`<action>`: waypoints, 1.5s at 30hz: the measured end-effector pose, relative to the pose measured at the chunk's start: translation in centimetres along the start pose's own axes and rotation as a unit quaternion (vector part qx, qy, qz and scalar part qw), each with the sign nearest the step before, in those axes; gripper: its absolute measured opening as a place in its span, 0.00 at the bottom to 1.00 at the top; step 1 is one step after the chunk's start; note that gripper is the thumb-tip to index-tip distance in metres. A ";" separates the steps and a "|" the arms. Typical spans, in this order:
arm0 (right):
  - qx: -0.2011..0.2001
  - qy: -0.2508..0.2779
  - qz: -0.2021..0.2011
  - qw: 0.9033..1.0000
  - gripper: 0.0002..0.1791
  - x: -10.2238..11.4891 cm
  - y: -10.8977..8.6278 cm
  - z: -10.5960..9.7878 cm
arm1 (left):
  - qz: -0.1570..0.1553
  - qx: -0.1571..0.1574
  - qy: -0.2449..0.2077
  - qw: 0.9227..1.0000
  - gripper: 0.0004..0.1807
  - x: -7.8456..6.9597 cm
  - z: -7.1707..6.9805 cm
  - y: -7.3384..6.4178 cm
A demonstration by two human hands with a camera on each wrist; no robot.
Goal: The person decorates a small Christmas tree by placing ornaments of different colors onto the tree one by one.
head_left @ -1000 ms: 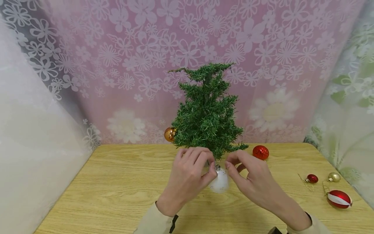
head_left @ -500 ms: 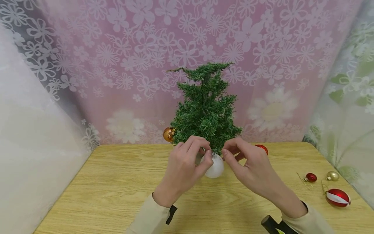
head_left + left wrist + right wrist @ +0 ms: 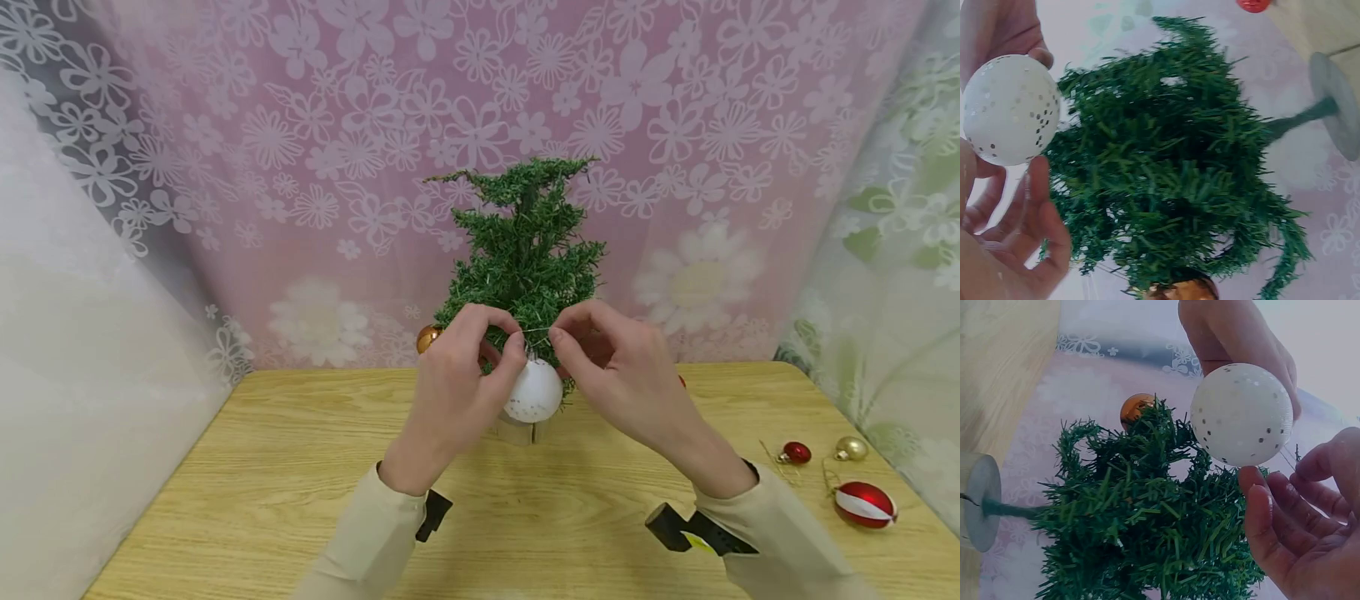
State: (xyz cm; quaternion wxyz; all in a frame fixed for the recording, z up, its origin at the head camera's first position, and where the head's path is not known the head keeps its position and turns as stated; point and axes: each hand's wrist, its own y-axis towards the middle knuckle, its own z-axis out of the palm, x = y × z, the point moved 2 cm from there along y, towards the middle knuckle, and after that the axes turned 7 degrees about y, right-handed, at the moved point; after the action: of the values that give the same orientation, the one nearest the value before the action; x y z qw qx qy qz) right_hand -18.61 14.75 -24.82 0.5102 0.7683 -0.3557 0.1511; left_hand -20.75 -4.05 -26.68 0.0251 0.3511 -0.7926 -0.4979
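A white bauble (image 3: pixel 534 392) with silvery dots hangs in front of the small green Christmas tree (image 3: pixel 528 242). Its thin string (image 3: pixel 536 331) is stretched between both hands. My left hand (image 3: pixel 450 387) pinches one side of it between thumb and forefinger, while my right hand (image 3: pixel 633 379) pinches the other. In the right wrist view the bauble (image 3: pixel 1242 414) sits close by the fingertips of both hands, beside the branches. An orange-gold bauble (image 3: pixel 428 338) is on the tree's left side, partly behind the left hand. The lower branches are hidden by the hands.
The tree's round wooden base (image 3: pixel 982 503) stands on the wooden table (image 3: pixel 300 492). On the right lie a small red bauble (image 3: pixel 795 452), a small gold bauble (image 3: pixel 851 448) and a red-and-white striped one (image 3: pixel 865 504). Another red bauble (image 3: pixel 1254 5) is mostly behind the right hand in the head view.
Both hands have risen and moved toward the tree, lifting the white bauble from low over the table up in front of the lower branches. Its string now shows stretched between the fingers.
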 end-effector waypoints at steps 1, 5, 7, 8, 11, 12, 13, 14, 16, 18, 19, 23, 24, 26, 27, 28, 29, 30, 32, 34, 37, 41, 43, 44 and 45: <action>0.001 0.003 0.010 1.000 0.03 0.1 0.3 0.0 | -0.020 0.013 -0.013 1.000 0.04 0.0 -0.1 0.2; 0.004 0.009 0.049 0.999 0.04 0.2 1.2 0.0 | -0.092 0.064 -0.055 0.992 0.04 0.2 -0.4 0.9; 0.007 0.004 0.065 0.998 0.05 0.1 1.5 0.0 | -0.122 0.082 -0.063 0.987 0.04 0.3 -0.5 1.3; 0.008 0.003 0.072 0.997 0.05 0.0 1.7 0.1 | -0.134 0.088 -0.066 0.985 0.04 0.3 -0.5 1.5; 0.013 -0.003 0.097 0.995 0.06 -0.2 2.3 0.1 | -0.173 0.104 -0.071 0.977 0.05 0.5 -0.5 1.9; 0.015 -0.009 0.105 0.994 0.06 -0.3 2.4 0.2 | -0.184 0.109 -0.072 0.974 0.05 0.5 -0.5 2.0; 0.017 -0.013 0.116 0.993 0.06 -0.4 2.5 0.2 | -0.194 0.115 -0.071 0.972 0.05 0.5 -0.5 2.1; 0.021 -0.017 0.125 0.992 0.06 -0.5 2.6 0.2 | -0.202 0.121 -0.069 0.970 0.05 0.5 -0.4 2.2; 0.030 -0.020 0.142 0.989 0.07 -0.6 2.7 0.2 | -0.213 0.134 -0.062 0.966 0.05 0.6 -0.4 2.3; 0.040 -0.017 0.152 0.987 0.08 -0.7 2.7 0.2 | -0.218 0.145 -0.054 0.964 0.05 0.6 -0.4 2.3; 0.046 -0.013 0.157 0.986 0.08 -0.7 2.6 0.2 | -0.219 0.150 -0.050 0.963 0.05 0.6 -0.3 2.3; 0.058 -0.013 0.163 0.985 0.07 -0.8 2.2 0.2 | -0.218 0.166 -0.039 0.961 0.06 0.6 -0.4 2.0; 0.059 -0.016 0.163 0.985 0.07 -0.8 2.2 0.2 | -0.216 0.169 -0.036 0.961 0.06 0.6 -0.4 1.9; 0.061 -0.023 0.158 0.985 0.06 -0.8 2.0 0.2 | -0.211 0.173 -0.032 0.961 0.06 0.5 -0.4 1.8; 0.061 -0.024 0.156 0.986 0.06 -0.8 2.0 0.3 | -0.207 0.173 -0.030 0.962 0.06 0.5 -0.4 1.7; 0.061 -0.025 0.154 0.986 0.06 -0.9 1.9 0.3 | -0.205 0.173 -0.029 0.963 0.06 0.5 -0.4 1.7; 0.061 -0.026 0.152 0.986 0.06 -0.9 1.9 0.3 | -0.202 0.173 -0.026 0.964 0.06 0.4 -0.4 1.6; 0.061 -0.025 0.152 0.986 0.06 -0.9 1.8 0.3 | -0.198 0.172 -0.024 0.965 0.06 0.4 -0.4 1.6; 0.062 -0.019 0.151 0.986 0.06 -0.9 1.8 0.2 | -0.191 0.171 -0.022 0.966 0.06 0.3 -0.5 1.5; 0.063 -0.018 0.144 0.987 0.06 -0.9 1.7 0.2 | -0.187 0.171 -0.020 0.967 0.06 0.2 -0.6 1.5; 0.065 -0.007 0.130 0.989 0.06 -0.8 1.3 -0.1 | -0.180 0.167 -0.021 0.969 0.05 0.2 -0.6 1.4; 0.063 0.013 0.091 0.994 0.06 -0.8 0.3 -0.9 | -0.151 0.131 -0.015 0.980 0.07 -0.1 -0.6 1.3; 0.058 0.020 0.057 0.996 0.07 -0.8 -0.2 -1.4 | -0.123 0.103 -0.005 0.987 0.08 -0.3 -0.6 1.2; 0.056 0.020 0.038 0.997 0.07 -0.9 -0.4 -1.8 | -0.108 0.090 -0.001 0.990 0.08 -0.5 -0.6 1.1; 0.053 0.018 0.020 0.998 0.08 -0.9 -0.7 -2.1 | -0.094 0.078 0.003 0.992 0.08 -0.6 -0.5 1.1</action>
State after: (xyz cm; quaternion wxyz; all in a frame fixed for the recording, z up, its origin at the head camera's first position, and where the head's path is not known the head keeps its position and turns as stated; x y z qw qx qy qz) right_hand -18.47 17.17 -24.94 0.4723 0.7842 -0.3529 0.1935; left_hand -20.69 -3.83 -25.33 -0.0472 0.4265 -0.7924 -0.4335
